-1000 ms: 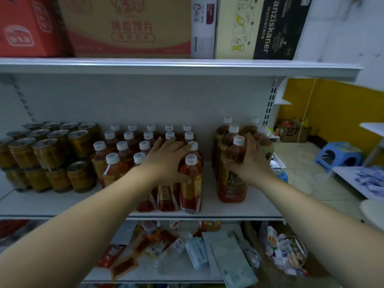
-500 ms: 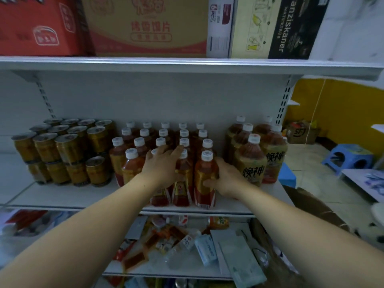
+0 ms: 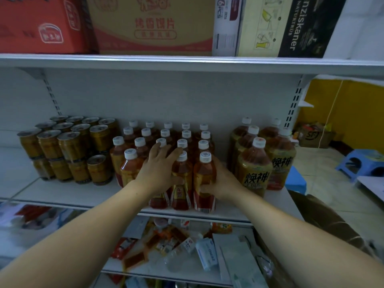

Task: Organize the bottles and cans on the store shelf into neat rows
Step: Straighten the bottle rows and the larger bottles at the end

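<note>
A block of small red-tea bottles [image 3: 166, 134] with white caps stands in rows at the middle of the white shelf [image 3: 62, 194]. My left hand [image 3: 160, 171] lies over a front bottle with its fingers straight, reaching the caps behind. My right hand [image 3: 221, 181] grips the front-right small bottle [image 3: 204, 169] from its right side, fingers curled round the label. Gold cans [image 3: 68, 146], stacked two high, stand to the left. Several large tea bottles [image 3: 254, 175] stand to the right, apart from my right hand.
Cartons [image 3: 151, 26] fill the shelf above. The lower shelf [image 3: 187, 248] holds loose packets and small boxes. Right of the shelving are a tiled floor, a blue stool [image 3: 359, 163] and a yellow wall.
My right hand left the large bottle and came left to grip the front-right small bottle. My left hand stayed on the small bottles, sliding slightly down their front.
</note>
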A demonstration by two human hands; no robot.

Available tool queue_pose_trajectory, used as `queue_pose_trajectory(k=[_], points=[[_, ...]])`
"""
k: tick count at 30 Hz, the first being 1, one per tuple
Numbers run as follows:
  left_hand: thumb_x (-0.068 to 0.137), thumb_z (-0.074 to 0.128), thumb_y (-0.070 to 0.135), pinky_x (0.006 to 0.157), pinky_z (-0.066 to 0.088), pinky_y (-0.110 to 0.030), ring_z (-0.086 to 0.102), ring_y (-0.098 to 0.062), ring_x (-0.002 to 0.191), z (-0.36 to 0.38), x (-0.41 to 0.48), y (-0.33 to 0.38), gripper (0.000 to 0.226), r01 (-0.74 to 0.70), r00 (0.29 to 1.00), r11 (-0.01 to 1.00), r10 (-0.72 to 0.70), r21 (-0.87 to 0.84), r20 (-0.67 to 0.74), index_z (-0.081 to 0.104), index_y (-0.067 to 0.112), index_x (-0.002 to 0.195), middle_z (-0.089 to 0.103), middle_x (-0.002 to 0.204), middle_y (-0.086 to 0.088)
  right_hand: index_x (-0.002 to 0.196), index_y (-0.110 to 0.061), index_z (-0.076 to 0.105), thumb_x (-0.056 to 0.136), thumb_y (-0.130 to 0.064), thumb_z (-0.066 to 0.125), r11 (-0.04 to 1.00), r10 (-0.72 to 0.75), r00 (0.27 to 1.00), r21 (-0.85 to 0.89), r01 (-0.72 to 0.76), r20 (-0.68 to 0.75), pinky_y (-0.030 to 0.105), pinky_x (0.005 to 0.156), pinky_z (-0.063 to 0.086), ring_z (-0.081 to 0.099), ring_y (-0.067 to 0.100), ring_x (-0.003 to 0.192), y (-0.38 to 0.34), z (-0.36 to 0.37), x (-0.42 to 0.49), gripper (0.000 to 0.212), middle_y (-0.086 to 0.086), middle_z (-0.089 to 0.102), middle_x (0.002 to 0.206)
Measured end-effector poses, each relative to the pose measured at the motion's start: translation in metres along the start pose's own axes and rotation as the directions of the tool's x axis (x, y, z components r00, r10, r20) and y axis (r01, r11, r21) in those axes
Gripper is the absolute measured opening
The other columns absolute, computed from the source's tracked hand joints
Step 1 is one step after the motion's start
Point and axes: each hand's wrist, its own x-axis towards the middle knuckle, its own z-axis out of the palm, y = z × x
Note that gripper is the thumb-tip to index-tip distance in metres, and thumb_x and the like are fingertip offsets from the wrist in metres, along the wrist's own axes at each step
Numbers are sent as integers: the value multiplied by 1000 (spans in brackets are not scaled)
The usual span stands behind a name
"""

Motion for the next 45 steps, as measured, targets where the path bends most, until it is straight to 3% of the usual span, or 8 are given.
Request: queue_pose_trajectory(k=[4, 8, 13, 17, 21, 27, 33, 45], points=[[73, 68, 54, 112, 19, -52, -8, -27, 142, -2, 2, 0, 98, 9, 999, 1000, -9, -1, 40, 7, 38, 147, 9, 157, -1, 148, -35, 17, 63, -23, 86, 994, 7, 1000, 109, -10, 29, 44, 106, 39, 48, 12, 126, 10, -4, 1, 110, -7, 49, 138], [70, 70, 54, 110, 21, -52, -10, -27, 142, -4, 2, -2, 104, 18, 999, 1000, -18, 7, 48, -1, 44, 145, 3, 157, -1, 145, -43, -8, 59, -11, 90, 962, 72, 995, 260, -85, 62, 32, 102, 38, 42, 6, 126, 25, 1, 1, 134, -15, 38, 138], [69, 72, 51, 110, 22, -53, -6, -28, 141, -2, 2, -1, 106, 12, 998, 999, -15, 41, 66, 0, 41, 146, 11, 156, -2, 140, -47, -9, 62, -13, 88, 962, 49, 997, 264, -62, 58, 38, 110, 32, 37, 10, 133, 29, 11, 5, 129, -6, 34, 148], [67, 72, 56, 111, 20, -53, -10, -27, 142, -3, 3, -4, 111, 4, 999, 999, -6, 39, 51, -5, 42, 145, 3, 157, 0, 148, -38, -11, 62, -20, 89, 981, 45, 997, 185, -57, 65, 42, 112, 30, 35, 13, 136, 26, 7, 5, 133, -4, 31, 152], [65, 64, 69, 112, 10, -55, -18, -29, 142, 6, -6, -8, 110, 106, 994, 991, -102, 84, -50, -5, 41, 145, -15, 155, 5, 148, -38, 17, 57, -34, 90, 991, -82, 996, 101, 85, -28, 43, 107, 38, 41, 10, 132, 15, -3, 4, 117, -8, 42, 145], [71, 56, 71, 113, 10, -53, 1, -34, 143, 10, -7, -10, 98, 85, 996, 989, -83, 123, -22, 3, 38, 146, -7, 156, -4, 149, -39, 17, 60, -52, 80, 993, -72, 997, -98, 71, -6, 43, 107, 38, 38, 15, 134, 10, -5, 5, 109, -5, 35, 149], [70, 48, 76, 114, -4, -47, -3, -29, 145, 9, -20, -14, 108, 152, 973, 977, -121, 151, -194, -4, 25, 149, 6, 158, -12, 146, -44, 11, 63, -71, 62, 928, -61, 998, -367, 65, 21, 32, 94, 39, 44, 20, 127, 5, -14, 6, 101, -5, 30, 150], [80, 50, 63, 114, 13, -45, 4, -25, 145, -16, -35, -25, 86, 66, 995, 997, -63, 48, -73, 9, 32, 149, 5, 159, -2, 138, -38, 35, 57, -62, 73, 951, -60, 998, -305, 58, 2, 40, 98, 45, 51, 11, 119, -26, -25, 2, 92, -11, 51, 134]])
